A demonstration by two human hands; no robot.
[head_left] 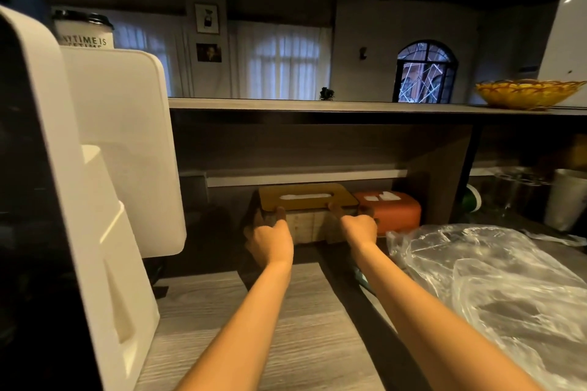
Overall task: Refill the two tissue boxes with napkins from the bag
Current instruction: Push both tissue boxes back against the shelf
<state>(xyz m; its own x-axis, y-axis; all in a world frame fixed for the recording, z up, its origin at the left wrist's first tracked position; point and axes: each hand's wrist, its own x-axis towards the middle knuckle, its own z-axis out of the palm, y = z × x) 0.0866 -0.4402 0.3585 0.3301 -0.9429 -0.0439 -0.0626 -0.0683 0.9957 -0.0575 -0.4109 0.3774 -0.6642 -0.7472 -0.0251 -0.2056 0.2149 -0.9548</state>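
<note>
The left hand (270, 238) gripped the left end of the wooden tissue box (309, 225) near the centre of the frame, thumb up at the lid's front edge and fingers wrapped round the side, mostly out of sight. The right hand (359, 227) held the box's right end the same way, its fingers hidden between this box and its neighbour. The box's mustard lid (306, 197) showed white napkin (305, 197) through its slot; the box sides lay in shadow. Just beside it, to the right, sat the orange tissue box (392, 211), white tissue showing on top, its left edge partly covered by the right hand. Both boxes sat under a low shelf (305, 176), their backs lost in darkness. The clear plastic bag (495, 289) lay crumpled at lower right on the wood-grain counter (286, 343), cut off by the frame; its contents were hard to make out. A white appliance (120, 152) filled the left.
</note>
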